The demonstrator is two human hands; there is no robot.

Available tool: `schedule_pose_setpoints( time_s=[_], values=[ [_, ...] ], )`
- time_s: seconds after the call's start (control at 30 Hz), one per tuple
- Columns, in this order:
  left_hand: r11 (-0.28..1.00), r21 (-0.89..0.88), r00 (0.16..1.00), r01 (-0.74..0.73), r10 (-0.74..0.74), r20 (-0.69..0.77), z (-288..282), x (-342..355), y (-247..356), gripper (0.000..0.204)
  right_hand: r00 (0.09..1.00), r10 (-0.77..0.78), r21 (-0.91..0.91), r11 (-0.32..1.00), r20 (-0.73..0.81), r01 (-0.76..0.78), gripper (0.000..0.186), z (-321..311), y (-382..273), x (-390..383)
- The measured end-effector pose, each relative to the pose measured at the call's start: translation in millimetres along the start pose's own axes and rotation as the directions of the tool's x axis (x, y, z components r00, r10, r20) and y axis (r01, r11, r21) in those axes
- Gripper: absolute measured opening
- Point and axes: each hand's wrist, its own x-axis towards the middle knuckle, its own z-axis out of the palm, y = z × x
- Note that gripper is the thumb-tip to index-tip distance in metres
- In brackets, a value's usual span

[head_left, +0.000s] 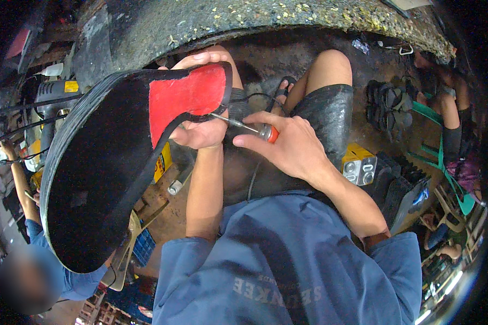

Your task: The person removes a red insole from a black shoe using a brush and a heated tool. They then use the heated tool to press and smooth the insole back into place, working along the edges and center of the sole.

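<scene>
Head view, clock face centred on the middle of the picture: a large black piece [106, 173], broad at one end and sole-like in outline, stretches from 8 o'clock up to nearly 12, held over the person's lap. Its narrow end carries a red patch [187, 97] at 11 o'clock.

The left hand [209, 134], at 10 to 11 o'clock, has its grip closed around that narrow end, thumb at the near edge and most fingers hidden behind. The right hand [295, 143], at 2 o'clock, has its grip pinching the grey-and-red handle of a thin-shafted tool [243, 125], which aims between 9 and 10 o'clock.

The step in hand looks like working the tip along the black border beside the patch; whether it pierces the material, I cannot tell. A dark cord [257, 95] loops nearby at 12 o'clock. The next move seems to call for a firm left grip, steady pressure along the shaft and fingers clear of the tip.
</scene>
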Motion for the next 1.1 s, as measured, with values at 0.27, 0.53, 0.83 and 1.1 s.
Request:
schedule_pose_setpoints(
  time_s=[0.27,0.53,0.83,1.1],
  values=[
    [0.997,0.04,0.998,0.062,-0.061,-0.036,-6.5,-2.4,0.2,0.114,0.986,-0.147,0.176,0.971,-0.074,0.158,0.049,3.1,6.0,2.2],
    [0.976,-0.191,0.981,0.103,-0.132,-0.145,17.6,-2.8,5.6,0.11,1.0,0.0,0.898,0.44,-0.027,0.024,0.045,7.7,3.8,36.9],
    [0.977,0.138,0.987,0.162,-0.163,-0.01,21.4,-18.1,32.1,0.069,0.982,-0.119,0.909,0.375,-0.148,0.182,0.032,-23.7,2.9,57.3],
    [0.536,-0.048,0.517,0.843,-0.831,-0.205,29.2,-5.4,82.6,0.073,0.914,-0.324,0.462,0.79,-0.243,0.403,0.029,-63.8,-2.4,71.0]
  ],
)
